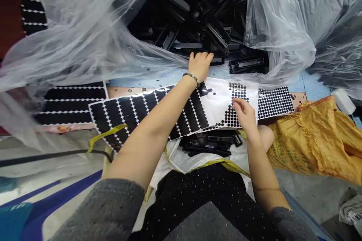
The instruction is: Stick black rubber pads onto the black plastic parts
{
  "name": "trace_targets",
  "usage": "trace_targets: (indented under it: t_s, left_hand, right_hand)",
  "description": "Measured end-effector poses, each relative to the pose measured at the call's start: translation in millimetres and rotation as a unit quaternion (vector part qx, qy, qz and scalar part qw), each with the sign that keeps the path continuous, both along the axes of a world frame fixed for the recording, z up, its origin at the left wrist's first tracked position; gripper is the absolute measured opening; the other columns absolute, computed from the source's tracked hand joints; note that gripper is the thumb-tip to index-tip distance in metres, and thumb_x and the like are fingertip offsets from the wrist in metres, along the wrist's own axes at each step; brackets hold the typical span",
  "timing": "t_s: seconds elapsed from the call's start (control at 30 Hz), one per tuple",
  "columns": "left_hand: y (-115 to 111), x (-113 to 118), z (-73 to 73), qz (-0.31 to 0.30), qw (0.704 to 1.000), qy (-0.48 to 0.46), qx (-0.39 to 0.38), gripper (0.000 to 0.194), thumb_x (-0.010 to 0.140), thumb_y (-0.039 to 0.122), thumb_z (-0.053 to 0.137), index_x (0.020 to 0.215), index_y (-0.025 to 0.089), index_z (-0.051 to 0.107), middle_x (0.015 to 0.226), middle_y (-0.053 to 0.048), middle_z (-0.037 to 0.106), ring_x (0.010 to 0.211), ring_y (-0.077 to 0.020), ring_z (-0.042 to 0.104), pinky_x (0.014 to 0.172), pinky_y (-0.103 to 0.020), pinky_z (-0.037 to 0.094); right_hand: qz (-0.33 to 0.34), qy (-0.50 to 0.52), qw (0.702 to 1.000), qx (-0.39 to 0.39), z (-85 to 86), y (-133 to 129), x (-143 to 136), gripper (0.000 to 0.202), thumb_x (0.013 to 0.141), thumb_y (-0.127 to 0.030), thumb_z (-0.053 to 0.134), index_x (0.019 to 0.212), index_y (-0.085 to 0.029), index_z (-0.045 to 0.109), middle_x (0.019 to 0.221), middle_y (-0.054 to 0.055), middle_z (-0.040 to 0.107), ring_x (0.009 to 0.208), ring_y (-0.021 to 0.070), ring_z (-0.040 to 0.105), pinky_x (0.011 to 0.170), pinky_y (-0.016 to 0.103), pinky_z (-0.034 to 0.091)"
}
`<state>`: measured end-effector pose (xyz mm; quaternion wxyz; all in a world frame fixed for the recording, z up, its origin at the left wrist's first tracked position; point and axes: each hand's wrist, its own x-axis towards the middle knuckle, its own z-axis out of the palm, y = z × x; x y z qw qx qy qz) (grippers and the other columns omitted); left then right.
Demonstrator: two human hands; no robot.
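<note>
My left hand point(200, 67), with a beaded bracelet at the wrist, reaches to the near edge of a heap of black plastic parts point(216, 37). Its fingers curl over a black plastic part point(217, 61), largely hidden beneath them. Lower and to the right, my right hand point(245, 116) is over a white sheet of small black round stickers point(233, 116), its thumb and forefinger drawn together. Whatever lies between those fingertips is too small to make out. Under my left forearm is a sheet with rows of larger black stickers point(141, 107).
Clear plastic film point(104, 34) drapes around the heap on both sides. Below the sheets, an open white sack point(181, 158) holds more black parts point(212, 143). A yellow woven sack point(313, 139) lies at the right. Another sticker sheet point(70, 101) rests at the left.
</note>
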<state>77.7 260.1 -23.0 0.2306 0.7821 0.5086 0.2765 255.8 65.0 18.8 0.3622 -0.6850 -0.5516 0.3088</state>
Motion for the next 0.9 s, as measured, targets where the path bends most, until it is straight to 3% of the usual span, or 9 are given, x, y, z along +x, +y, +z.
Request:
trace_targets:
  t_s: [0.13, 0.3, 0.37, 0.47, 0.57, 0.63, 0.7, 0.8, 0.9]
  left_hand:
    - [-0.2, -5.5, 6.2, 0.046, 0.999, -0.021, 0.005, 0.024, 0.078, 0.011, 0.057, 0.101, 0.017, 0.064, 0.119, -0.016, 0.062, 0.128, -0.0390, 0.046, 0.113, -0.064, 0.022]
    - [-30.8, -27.4, 30.2, 0.068, 0.961, -0.260, -0.070, 0.013, 0.086, 0.025, 0.061, 0.099, 0.021, 0.062, 0.112, -0.009, 0.062, 0.125, -0.0287, 0.052, 0.108, -0.045, 0.041]
    - [-54.8, -34.2, 39.7, 0.088, 0.901, -0.377, -0.196, 0.017, 0.088, 0.028, 0.059, 0.105, 0.023, 0.060, 0.101, -0.005, 0.066, 0.110, -0.0221, 0.063, 0.095, -0.037, 0.052]
    - [-92.8, -41.7, 50.8, 0.119, 0.764, -0.497, -0.395, 0.018, 0.091, 0.034, 0.053, 0.094, 0.019, 0.062, 0.081, -0.003, 0.068, 0.077, -0.0156, 0.068, 0.072, -0.029, 0.059]
    - [-119.9, -46.4, 56.5, 0.130, 0.645, -0.582, -0.478, 0.029, 0.094, 0.036, 0.045, 0.082, 0.016, 0.063, 0.078, -0.005, 0.069, 0.074, -0.0166, 0.069, 0.069, -0.033, 0.061]
    - [-130.4, -47.5, 56.6, 0.128, 0.604, -0.613, -0.493, 0.020, 0.092, 0.029, 0.051, 0.084, 0.016, 0.064, 0.080, -0.004, 0.069, 0.079, -0.0164, 0.070, 0.074, -0.035, 0.062]
    - [-137.5, -46.6, 54.4, 0.110, 0.604, -0.616, -0.494, 0.007, 0.084, 0.020, 0.063, 0.088, 0.016, 0.065, 0.077, 0.000, 0.067, 0.074, -0.0121, 0.068, 0.075, -0.030, 0.061]
    - [-146.6, -41.4, 49.5, 0.085, 0.649, -0.602, -0.458, 0.032, 0.064, 0.012, 0.079, 0.090, 0.018, 0.061, 0.077, 0.005, 0.064, 0.067, -0.0079, 0.064, 0.065, -0.021, 0.056]
    - [-155.4, -34.0, 45.6, 0.090, 0.712, -0.578, -0.390, 0.048, 0.057, 0.018, 0.086, 0.092, 0.021, 0.054, 0.092, 0.003, 0.067, 0.078, -0.0127, 0.068, 0.063, -0.023, 0.054]
  right_hand:
    - [-0.029, -0.111, 0.993, 0.024, -11.7, 35.1, 12.6, 0.013, 0.084, -0.024, 0.054, 0.088, -0.022, 0.067, 0.091, 0.006, 0.069, 0.080, 0.0198, 0.062, 0.084, 0.039, 0.053]
    - [-0.002, -0.201, 0.979, -0.032, -22.7, 75.5, -0.1, 0.010, 0.081, -0.013, 0.053, 0.079, -0.020, 0.059, 0.091, 0.008, 0.062, 0.088, 0.0236, 0.057, 0.090, 0.042, 0.048]
    - [-0.006, -0.208, 0.976, -0.068, -23.8, 83.6, -5.8, 0.010, 0.079, -0.010, 0.054, 0.079, -0.020, 0.056, 0.094, 0.010, 0.060, 0.091, 0.0255, 0.056, 0.091, 0.044, 0.046]
    - [-0.026, -0.186, 0.978, -0.092, -21.6, 87.7, -9.2, 0.016, 0.077, -0.007, 0.054, 0.074, -0.022, 0.049, 0.092, 0.008, 0.058, 0.089, 0.0246, 0.055, 0.090, 0.045, 0.046]
    - [-0.039, -0.133, 0.988, -0.073, -16.2, 83.0, -11.6, 0.024, 0.076, -0.005, 0.054, 0.068, -0.024, 0.041, 0.080, 0.002, 0.054, 0.082, 0.0204, 0.054, 0.090, 0.042, 0.046]
    - [-0.048, -0.039, 0.997, -0.053, -11.6, 75.1, -16.5, 0.021, 0.077, -0.008, 0.056, 0.072, -0.024, 0.043, 0.073, -0.002, 0.052, 0.075, 0.0167, 0.054, 0.087, 0.039, 0.048]
    - [-0.046, 0.106, 0.992, -0.042, -6.1, 64.6, -24.8, 0.016, 0.077, -0.015, 0.060, 0.078, -0.024, 0.046, 0.071, -0.005, 0.053, 0.069, 0.0136, 0.055, 0.080, 0.035, 0.050]
    - [-0.011, 0.296, 0.954, -0.041, 4.5, 47.4, -41.3, 0.020, 0.075, -0.032, 0.070, 0.080, -0.025, 0.051, 0.073, -0.005, 0.059, 0.069, 0.0114, 0.060, 0.077, 0.031, 0.054]
    - [0.032, 0.352, 0.935, -0.029, 16.1, 33.6, -58.4, 0.030, 0.073, -0.047, 0.074, 0.077, -0.024, 0.056, 0.088, -0.001, 0.067, 0.079, 0.0130, 0.064, 0.081, 0.033, 0.056]
